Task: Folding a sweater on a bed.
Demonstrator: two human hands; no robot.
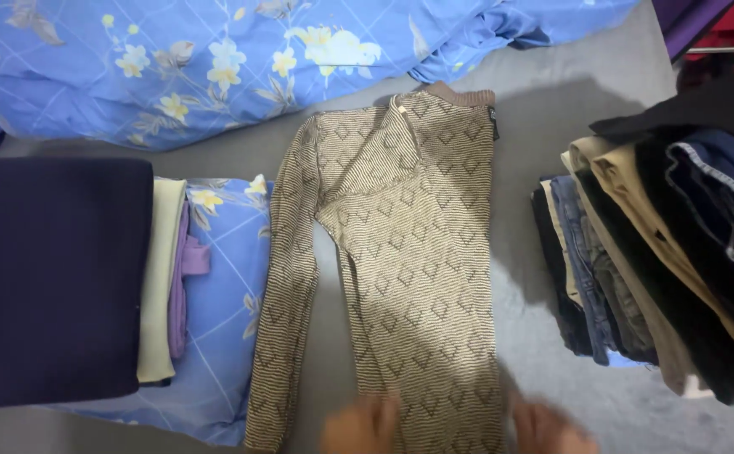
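Note:
A beige and brown knitted sweater (417,252) with a diamond pattern lies flat on the grey bed surface (535,109), collar end away from me. One sleeve (287,294) runs down its left side. My left hand (363,424) rests on the sweater's near hem. My right hand (548,429) sits at the hem's right corner. Both hands are blurred and partly cut off by the bottom edge, so I cannot make out their grip.
A blue floral duvet (215,59) is bunched along the far side. A folded stack topped by a dark navy garment (47,277) lies left on a blue floral pillow (224,319). A leaning pile of folded trousers and dark clothes (653,261) stands right.

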